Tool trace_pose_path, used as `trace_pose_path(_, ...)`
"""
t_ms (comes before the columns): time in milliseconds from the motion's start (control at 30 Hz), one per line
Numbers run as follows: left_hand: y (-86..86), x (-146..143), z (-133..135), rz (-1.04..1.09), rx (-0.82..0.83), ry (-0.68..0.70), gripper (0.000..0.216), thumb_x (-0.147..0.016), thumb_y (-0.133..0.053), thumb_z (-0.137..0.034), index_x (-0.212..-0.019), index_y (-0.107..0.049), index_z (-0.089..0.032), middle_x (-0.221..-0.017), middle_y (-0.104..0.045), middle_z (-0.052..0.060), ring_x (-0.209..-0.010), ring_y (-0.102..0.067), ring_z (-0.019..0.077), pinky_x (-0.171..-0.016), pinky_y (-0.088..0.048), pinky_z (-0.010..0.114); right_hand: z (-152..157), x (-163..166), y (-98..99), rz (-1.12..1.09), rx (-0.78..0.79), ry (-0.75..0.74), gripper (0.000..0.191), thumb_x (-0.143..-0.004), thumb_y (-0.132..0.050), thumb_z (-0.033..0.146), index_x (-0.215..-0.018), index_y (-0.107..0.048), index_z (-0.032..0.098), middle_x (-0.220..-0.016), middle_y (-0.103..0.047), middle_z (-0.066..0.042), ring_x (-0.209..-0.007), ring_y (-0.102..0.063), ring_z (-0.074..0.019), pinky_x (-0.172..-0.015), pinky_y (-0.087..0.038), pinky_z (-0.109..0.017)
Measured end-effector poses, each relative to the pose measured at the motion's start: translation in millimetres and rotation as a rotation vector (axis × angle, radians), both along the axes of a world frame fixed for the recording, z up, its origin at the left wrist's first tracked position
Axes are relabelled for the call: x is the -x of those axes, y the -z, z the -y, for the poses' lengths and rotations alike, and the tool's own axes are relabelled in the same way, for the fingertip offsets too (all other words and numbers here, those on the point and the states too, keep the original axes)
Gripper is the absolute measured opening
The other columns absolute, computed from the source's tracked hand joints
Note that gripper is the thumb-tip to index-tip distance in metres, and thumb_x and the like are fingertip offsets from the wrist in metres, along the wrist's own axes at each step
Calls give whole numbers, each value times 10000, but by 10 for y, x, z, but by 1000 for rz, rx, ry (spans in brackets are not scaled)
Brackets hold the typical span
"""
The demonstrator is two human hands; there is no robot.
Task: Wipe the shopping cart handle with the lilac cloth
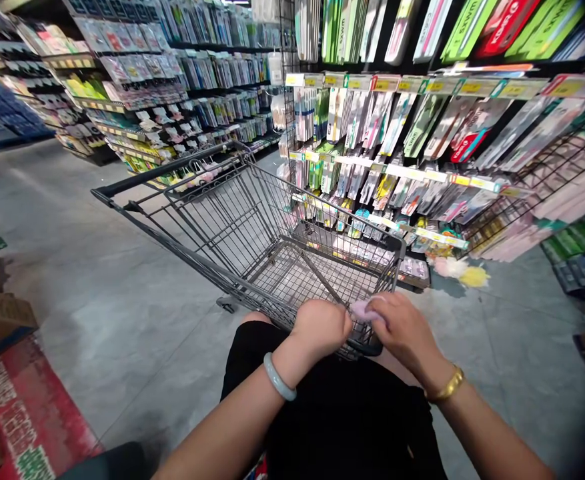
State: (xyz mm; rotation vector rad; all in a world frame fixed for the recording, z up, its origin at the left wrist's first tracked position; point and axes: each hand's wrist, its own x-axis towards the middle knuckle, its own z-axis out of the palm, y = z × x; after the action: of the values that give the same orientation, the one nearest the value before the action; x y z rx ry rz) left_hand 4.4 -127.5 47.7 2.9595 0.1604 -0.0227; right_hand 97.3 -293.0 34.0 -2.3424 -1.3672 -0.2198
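Pink, soft-looking small object (361, 309) sits pinched between our two hands, just over the near rim of the wire shopping cart (252, 240). Our right hand (406, 331) at three o'clock closes its fingertips on it, while our left hand (321, 328) at nine o'clock curls shut against its other end. Hanging packets (402, 140) fill the racks at twelve to two o'clock.

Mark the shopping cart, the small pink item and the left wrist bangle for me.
shopping cart (252, 230): head view, on its wire side wall.
small pink item (361, 309): head view, on the part showing between the two hands.
bangle (278, 378): head view, on the pale band at the left wrist.
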Motion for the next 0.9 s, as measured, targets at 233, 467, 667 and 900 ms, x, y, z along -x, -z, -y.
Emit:
trace_pose_path(233,-121,-76,-365,12,-89,-95,417,-943,-327,-360,-866,-692,-175,-767,-698,89,-738,-666,229,-671,-464,327,-28,302,-147,-125,3,-132,202,-770,-496,98,-853,-610,242,-914,-612,-41,-888,-522,-213,-798,-409,-339)
trace_pose_path(467,-48,-144,-481,-99,-74,-175,484,-944,-279,-385,-871,-713,-182,-802,-706,96,-769,-672,247,-678,-482,345,-110,234,-38,53,60,88,117,-811,-525,140,-840,-607,217,-904,-602,-77,-846,-491,-240,-750,-384,-363)
trace_pose_path(667,-26,-159,-481,-137,-30,-177,459,-932,-292,-398,-903,-708,-207,-833,-713,84,-794,-670,247,-700,-490,358,-71,364,-43,-3,49,4,206,-815,-497,101,-935,-630,204,-1010,-599,-79,-907,-497,-225,-797,-398,-343)
trace_pose_path(900,-1,-160,-469,-117,-19,-194,452,-921,-295,-375,-891,-712,-206,-824,-713,92,-794,-672,260,-677,-493,368,-211,430,-52,-34,28,87,193,-826,-476,128,-921,-624,210,-931,-606,-68,-889,-524,-223,-823,-431,-361)
